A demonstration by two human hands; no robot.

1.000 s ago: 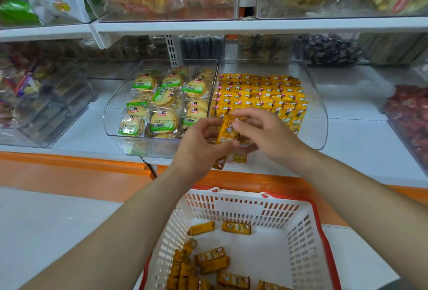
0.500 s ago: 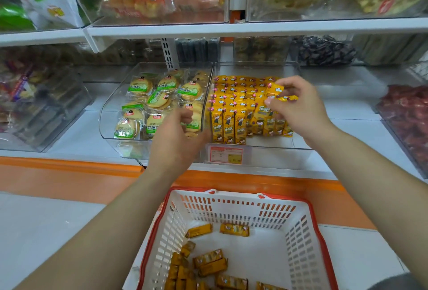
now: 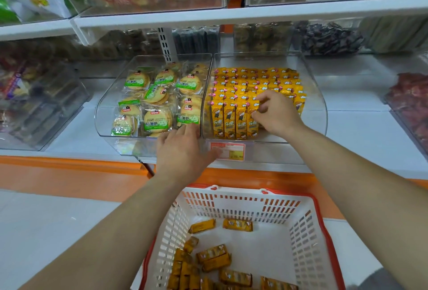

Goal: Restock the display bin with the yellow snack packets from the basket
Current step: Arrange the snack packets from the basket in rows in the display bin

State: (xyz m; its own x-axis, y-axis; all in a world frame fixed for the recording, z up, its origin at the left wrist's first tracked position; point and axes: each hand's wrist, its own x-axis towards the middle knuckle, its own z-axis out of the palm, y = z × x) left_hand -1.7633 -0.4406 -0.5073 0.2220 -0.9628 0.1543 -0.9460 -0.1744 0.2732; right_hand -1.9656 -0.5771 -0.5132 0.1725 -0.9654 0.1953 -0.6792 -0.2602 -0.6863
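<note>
The display bin [image 3: 322,113] is looking mostly full, rows standing tight. The basket [image 3: 325,222] is holding over 10 yellow snack packets [image 3: 214,257], so plenty remaining. Left hand [image 3: 183,153] is resting open-fingered at the bin's front; right hand [image 3: 276,113] is pinching 1 packet [image 3: 253,121] into the front row.

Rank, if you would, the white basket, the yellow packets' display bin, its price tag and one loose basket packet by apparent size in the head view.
1. basket: largest, but nearest the camera, so unsure against the bin.
2. display bin.
3. price tag and loose packet: look nearly alike, the tag slightly larger.
</note>
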